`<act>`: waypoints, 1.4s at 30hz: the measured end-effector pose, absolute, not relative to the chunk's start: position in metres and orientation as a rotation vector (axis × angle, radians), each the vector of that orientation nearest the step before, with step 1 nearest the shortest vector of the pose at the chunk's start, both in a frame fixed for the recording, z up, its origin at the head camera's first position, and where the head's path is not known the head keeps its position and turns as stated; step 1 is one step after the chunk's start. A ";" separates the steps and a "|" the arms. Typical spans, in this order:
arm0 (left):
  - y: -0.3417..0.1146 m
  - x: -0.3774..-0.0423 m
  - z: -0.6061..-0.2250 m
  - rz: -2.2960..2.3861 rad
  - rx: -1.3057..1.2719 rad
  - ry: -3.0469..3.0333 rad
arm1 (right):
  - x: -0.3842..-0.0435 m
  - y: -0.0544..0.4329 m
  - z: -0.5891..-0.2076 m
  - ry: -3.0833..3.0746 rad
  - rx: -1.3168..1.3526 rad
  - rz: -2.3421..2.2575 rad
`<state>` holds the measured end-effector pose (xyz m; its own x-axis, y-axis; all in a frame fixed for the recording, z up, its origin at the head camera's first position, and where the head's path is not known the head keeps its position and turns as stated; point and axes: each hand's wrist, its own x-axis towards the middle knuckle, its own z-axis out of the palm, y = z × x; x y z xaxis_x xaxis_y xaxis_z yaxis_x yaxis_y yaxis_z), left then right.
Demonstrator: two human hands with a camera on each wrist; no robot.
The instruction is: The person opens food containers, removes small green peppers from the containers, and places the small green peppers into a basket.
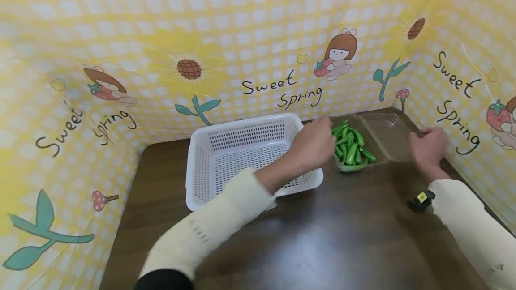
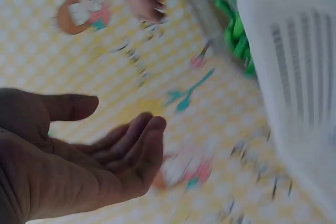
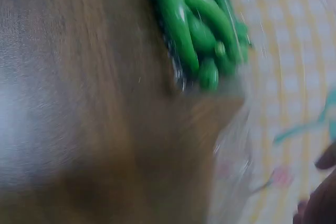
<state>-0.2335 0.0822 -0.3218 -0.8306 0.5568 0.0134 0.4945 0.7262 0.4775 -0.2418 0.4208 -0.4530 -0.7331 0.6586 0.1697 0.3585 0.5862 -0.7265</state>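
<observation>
Several green peppers point(image 1: 350, 149) lie in a clear plastic container point(image 1: 351, 168). Its hinged lid point(image 1: 391, 135) is folded back to the right, flat over the table. My left hand point(image 1: 316, 144) hovers over the right rim of a white basket point(image 1: 201, 178), beside the peppers. In the left wrist view this hand point(image 2: 89, 156) has its thumb and fingers apart and loosely bent, with nothing between them. My right hand point(image 1: 430, 147) is raised by the lid's right edge, fingers loosely curled. Only part of the right hand point(image 3: 320, 198) shows in its blurred wrist view, holding nothing visible.
All stands on a dark wooden table point(image 1: 314, 245). The white basket has slotted walls and a perforated floor. A yellow checked cloth point(image 1: 225, 26) with printed flowers rises as a wall behind and at both sides. A black device point(image 1: 421, 201) sits at the right wrist.
</observation>
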 end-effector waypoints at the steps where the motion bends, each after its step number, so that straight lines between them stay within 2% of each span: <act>1: 0.062 -0.223 -0.320 0.689 0.925 2.828 | -0.247 0.413 -0.452 -2.466 -0.644 0.899; 4: -0.001 -0.199 -0.330 0.557 1.005 2.962 | -0.261 0.387 -0.445 -2.656 -0.240 0.724; 7: -0.058 -0.183 -0.356 0.474 0.878 3.066 | -0.269 0.365 -0.435 -2.735 0.011 0.532; 11: -0.120 -0.163 -0.390 0.365 0.661 3.161 | -0.281 0.347 -0.423 -2.807 0.150 0.313; 15: -0.156 -0.148 -0.412 0.277 0.671 3.201 | -0.291 0.343 -0.417 -3.046 0.138 0.264; 20: -0.181 -0.138 -0.429 0.130 0.859 3.239 | -0.303 0.339 -0.421 -3.169 0.189 0.170; 25: -0.197 -0.135 -0.450 -0.049 1.079 3.322 | -0.312 0.333 -0.435 -3.162 0.130 0.315; 32: -0.199 -0.138 -0.468 0.027 1.202 3.435 | -0.315 0.330 -0.447 -3.198 0.089 0.258; 42: -0.192 -0.142 -0.467 0.000 1.248 3.443 | -0.311 0.327 -0.455 -3.166 0.064 0.256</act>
<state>-0.1423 -0.1918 -0.4671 -0.6505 0.5983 0.4679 0.5984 0.7831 -0.1694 -0.3112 0.3273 -0.4551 -0.9986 -0.0427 -0.0324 -0.0370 0.9862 -0.1614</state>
